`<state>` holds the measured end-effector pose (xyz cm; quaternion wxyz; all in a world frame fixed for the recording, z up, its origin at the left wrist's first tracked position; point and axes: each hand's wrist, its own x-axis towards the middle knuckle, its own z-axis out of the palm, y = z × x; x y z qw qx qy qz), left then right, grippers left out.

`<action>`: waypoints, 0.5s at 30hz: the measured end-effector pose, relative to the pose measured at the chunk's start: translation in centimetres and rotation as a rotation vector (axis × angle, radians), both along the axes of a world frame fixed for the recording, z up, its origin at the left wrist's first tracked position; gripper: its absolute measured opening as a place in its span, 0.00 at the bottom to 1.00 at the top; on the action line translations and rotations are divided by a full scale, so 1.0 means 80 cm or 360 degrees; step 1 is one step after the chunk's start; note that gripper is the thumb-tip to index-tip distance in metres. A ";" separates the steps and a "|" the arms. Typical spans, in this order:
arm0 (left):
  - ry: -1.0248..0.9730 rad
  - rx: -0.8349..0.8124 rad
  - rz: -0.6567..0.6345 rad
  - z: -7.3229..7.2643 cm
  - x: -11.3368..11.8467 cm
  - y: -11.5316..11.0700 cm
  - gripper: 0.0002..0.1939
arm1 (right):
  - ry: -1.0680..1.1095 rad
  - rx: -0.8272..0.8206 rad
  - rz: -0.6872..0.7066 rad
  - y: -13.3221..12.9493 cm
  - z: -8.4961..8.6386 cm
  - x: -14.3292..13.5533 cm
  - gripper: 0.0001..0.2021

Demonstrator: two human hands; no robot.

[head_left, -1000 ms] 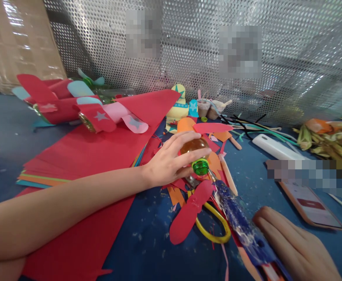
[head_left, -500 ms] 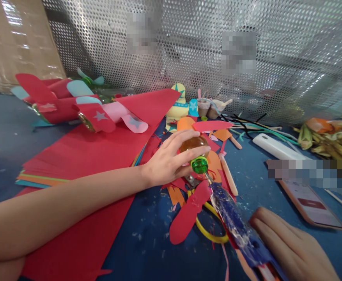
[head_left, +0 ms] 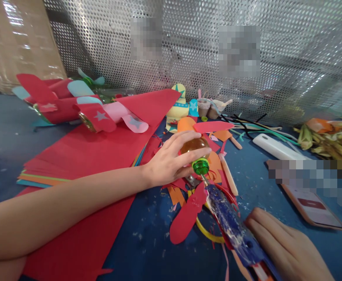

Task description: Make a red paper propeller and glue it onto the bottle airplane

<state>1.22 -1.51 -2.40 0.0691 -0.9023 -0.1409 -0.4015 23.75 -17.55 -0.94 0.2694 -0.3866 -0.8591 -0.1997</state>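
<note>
My left hand [head_left: 171, 158] grips a small amber plastic bottle [head_left: 192, 144], wrapped in orange paper, with its green cap [head_left: 200, 166] turned towards me. In my right hand [head_left: 284, 242] is a blue hot glue gun [head_left: 232, 222] smeared with dried glue; its handle and my fingertips are hidden. The metal nozzle points at the cap's lower edge; whether they touch, I cannot tell. A red paper strip with rounded ends [head_left: 185, 222] lies below the nozzle, blobs of glue at its upper end. Yellow-handled scissors [head_left: 208, 233] lie partly under the strip and gun.
Red paper sheets [head_left: 80, 152] are stacked on the left, with paper-covered bottle planes [head_left: 62, 101] behind. Paper scraps and a wooden stick [head_left: 229, 175] surround the bottle. To the right lie a phone [head_left: 311, 207], a white-handled tool [head_left: 279, 146] and dried husks [head_left: 328, 140].
The glue gun's nozzle has shifted slightly left along the cap's lower edge, and my right hand has moved a little with it. My left hand and the bottle have barely moved.
</note>
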 end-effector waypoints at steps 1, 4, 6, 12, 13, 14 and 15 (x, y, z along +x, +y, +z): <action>0.0009 0.0001 -0.0004 -0.001 0.000 0.000 0.22 | 0.0005 -0.0005 0.0005 0.000 0.000 -0.001 0.15; 0.0033 0.0031 -0.0014 -0.001 0.000 0.000 0.22 | 0.0036 0.0001 0.0026 0.001 0.003 -0.005 0.15; 0.0036 0.0033 -0.0009 -0.001 0.000 0.000 0.22 | 0.0045 0.0012 0.0033 0.002 0.004 -0.006 0.15; 0.0062 0.0005 0.0000 -0.002 0.000 -0.001 0.22 | 0.0034 0.0004 0.0021 0.002 -0.001 -0.004 0.15; 0.0064 0.0017 -0.0006 -0.002 0.000 -0.001 0.21 | 0.0030 -0.0007 0.0019 0.001 -0.002 -0.004 0.15; 0.0068 0.0031 -0.0012 -0.002 -0.001 0.000 0.21 | 0.0022 -0.0027 -0.0001 0.001 -0.003 -0.003 0.15; 0.0068 0.0045 -0.0019 -0.002 -0.001 0.000 0.20 | 0.0012 -0.0046 -0.0021 0.000 -0.003 -0.003 0.16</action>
